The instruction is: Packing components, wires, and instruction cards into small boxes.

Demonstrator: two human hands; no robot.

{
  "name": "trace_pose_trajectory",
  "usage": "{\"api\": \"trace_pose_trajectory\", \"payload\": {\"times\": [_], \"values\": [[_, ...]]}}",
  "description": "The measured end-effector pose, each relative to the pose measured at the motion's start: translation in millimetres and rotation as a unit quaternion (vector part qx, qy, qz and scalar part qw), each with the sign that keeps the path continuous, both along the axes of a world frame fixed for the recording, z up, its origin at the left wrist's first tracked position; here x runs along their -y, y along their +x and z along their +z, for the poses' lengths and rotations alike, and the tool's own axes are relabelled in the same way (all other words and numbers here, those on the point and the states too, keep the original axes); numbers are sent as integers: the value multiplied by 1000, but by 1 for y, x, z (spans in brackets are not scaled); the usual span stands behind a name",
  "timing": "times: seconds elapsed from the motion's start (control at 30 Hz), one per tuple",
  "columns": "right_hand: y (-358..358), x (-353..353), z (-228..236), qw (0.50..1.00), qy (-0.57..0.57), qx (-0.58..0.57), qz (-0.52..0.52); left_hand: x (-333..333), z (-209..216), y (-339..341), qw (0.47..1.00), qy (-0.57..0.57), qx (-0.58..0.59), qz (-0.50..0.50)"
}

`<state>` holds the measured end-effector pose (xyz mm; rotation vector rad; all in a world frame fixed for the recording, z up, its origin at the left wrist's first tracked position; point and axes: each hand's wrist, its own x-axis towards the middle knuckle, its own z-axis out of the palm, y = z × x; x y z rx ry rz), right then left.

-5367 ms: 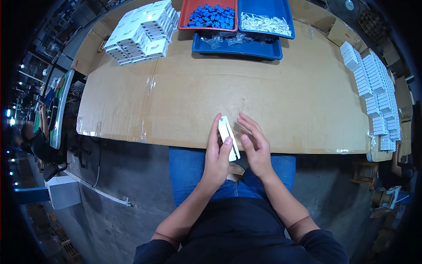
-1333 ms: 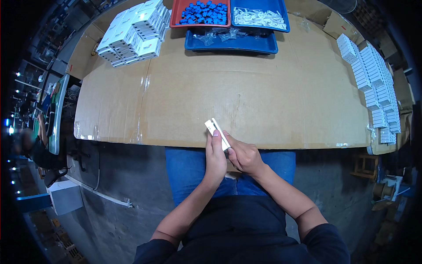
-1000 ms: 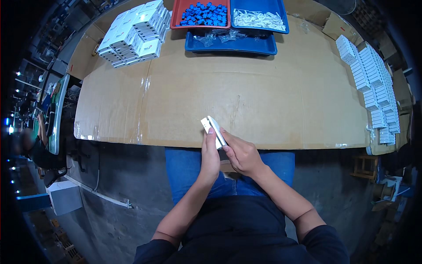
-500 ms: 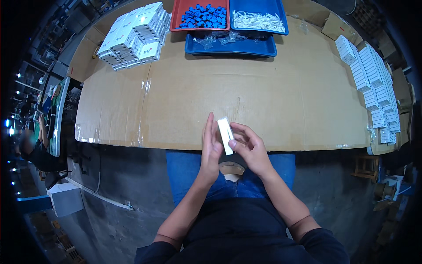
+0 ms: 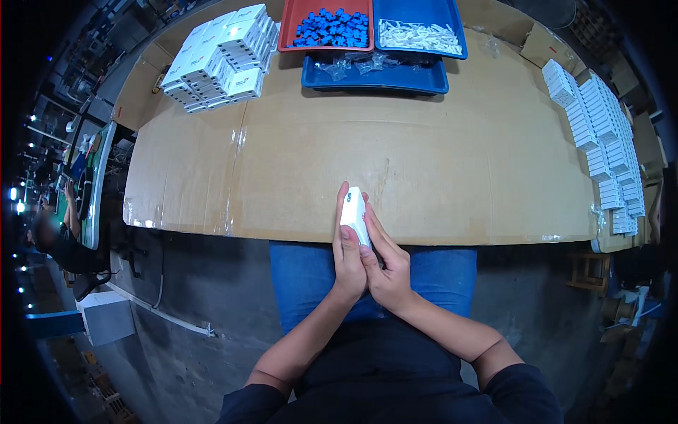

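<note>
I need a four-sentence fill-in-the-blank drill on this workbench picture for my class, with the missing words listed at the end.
1. The piece between the left hand and right hand is coloured ____.
2. The red tray holds small parts coloured ____.
3. The slim white parts lie to the ____ of that tray.
4. The white boxes nearest the red tray stand on its ____ side.

Missing words: white; blue; right; left.

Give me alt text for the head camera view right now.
A person's left grip and right grip clasp a small white casing at the near edge of a cardboard-covered table. White boxes are stacked left, white blocks right; at the back, a red tray holds blue pieces beside a blue tray of white pieces.
</note>
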<state>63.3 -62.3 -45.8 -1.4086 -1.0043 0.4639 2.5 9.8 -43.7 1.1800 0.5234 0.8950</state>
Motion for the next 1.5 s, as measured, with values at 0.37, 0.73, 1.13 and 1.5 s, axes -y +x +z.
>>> {"api": "trace_pose_trajectory", "payload": {"times": [0.37, 0.73, 1.13, 1.5], "values": [[1, 5, 1, 1000, 1, 26, 16, 4, -9, -3, 999, -28, 30, -1], [10, -5, 5, 984, 16, -175, 25, -9, -4, -9, 997, 69, 17, 19], [8, -5, 23, 923, -48, -376, 65, -6, -26, -10, 968, 212, -103, 89], [-8, 0, 27, 916, -24, -386, 106, -2, -18, -15, 964, 221, -33, 142]]}}
